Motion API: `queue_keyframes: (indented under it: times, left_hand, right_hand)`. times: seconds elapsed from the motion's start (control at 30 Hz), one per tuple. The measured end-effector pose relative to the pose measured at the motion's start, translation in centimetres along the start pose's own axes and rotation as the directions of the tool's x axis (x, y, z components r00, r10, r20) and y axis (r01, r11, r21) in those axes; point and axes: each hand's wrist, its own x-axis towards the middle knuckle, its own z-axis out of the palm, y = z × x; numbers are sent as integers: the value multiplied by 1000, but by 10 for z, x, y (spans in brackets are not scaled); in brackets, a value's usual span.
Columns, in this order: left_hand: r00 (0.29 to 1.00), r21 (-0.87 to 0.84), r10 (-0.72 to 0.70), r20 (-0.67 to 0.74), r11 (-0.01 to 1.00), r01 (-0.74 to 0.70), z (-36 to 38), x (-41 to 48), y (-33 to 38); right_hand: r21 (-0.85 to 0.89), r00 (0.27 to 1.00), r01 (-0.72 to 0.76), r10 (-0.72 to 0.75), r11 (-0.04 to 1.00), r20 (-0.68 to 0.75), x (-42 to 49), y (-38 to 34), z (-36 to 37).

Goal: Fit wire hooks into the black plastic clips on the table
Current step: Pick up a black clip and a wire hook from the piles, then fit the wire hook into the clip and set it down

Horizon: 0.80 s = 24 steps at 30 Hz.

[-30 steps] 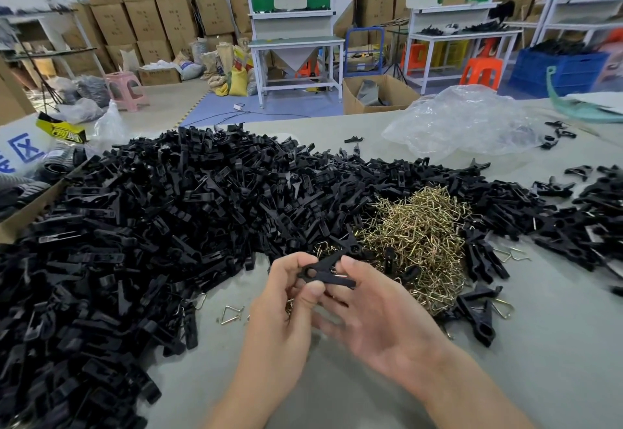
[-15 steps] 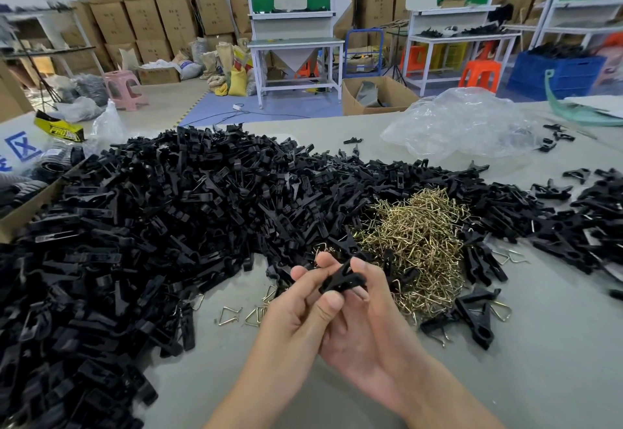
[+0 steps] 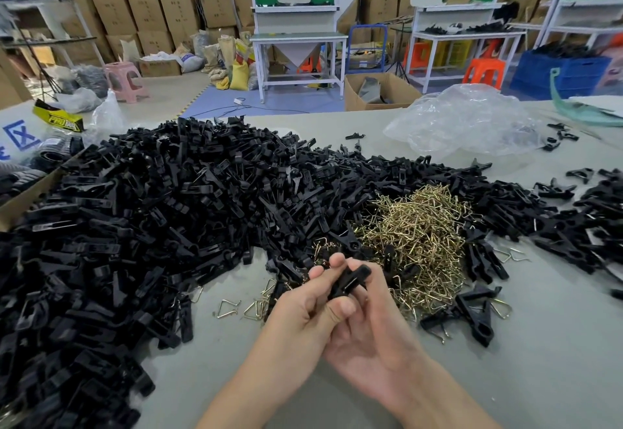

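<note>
Clip [image 3: 348,281] between left hand [image 3: 303,317] and right hand [image 3: 375,337]

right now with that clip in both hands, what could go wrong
1. The black clip is pinched only at the fingertips of the left hand and right hand. A slip would likely drop it into the clip pile close by, lost among lookalikes.
2. The wire hooks lie in a tangled heap, so pulling one may drag others across the table.

Lower end of the clip [image 3: 349,282] behind the thumb of the left hand [image 3: 303,317]; clip pile [image 3: 101,226] past the left edge.
</note>
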Motion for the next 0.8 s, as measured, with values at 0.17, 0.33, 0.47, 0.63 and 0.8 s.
queue_keyframes:
  times: [0.17, 0.33, 0.47, 0.63, 0.8]
  left_hand:
    - [1000, -88, -14, -16, 996, 12, 6, 4, -3]
    - [993, -211, -32, -111, 977, 8, 6, 10, -5]
    - [983, -243, -60, -175, 970, 16, 3, 9, -6]
    - [978, -173, -33, -205, 985, -3, 7, 4, -4]
    - [976, 89, 91, -198, 993, -74, 15, -5, -2]
  right_hand:
    - [-47, 999, -32, 33, 998, 26, 5, -7, -2]
    - [-236, 1000, 4, -11, 972, -28, 9, -12, 1]
    - [-396, 993, 101, -115, 913, -12, 10, -5, 1]
    - [-587, 964, 241, -259, 773, 56, 5, 6, 2]
    - [-695, 907, 355, -411, 625, 94, -24, -2, -2]
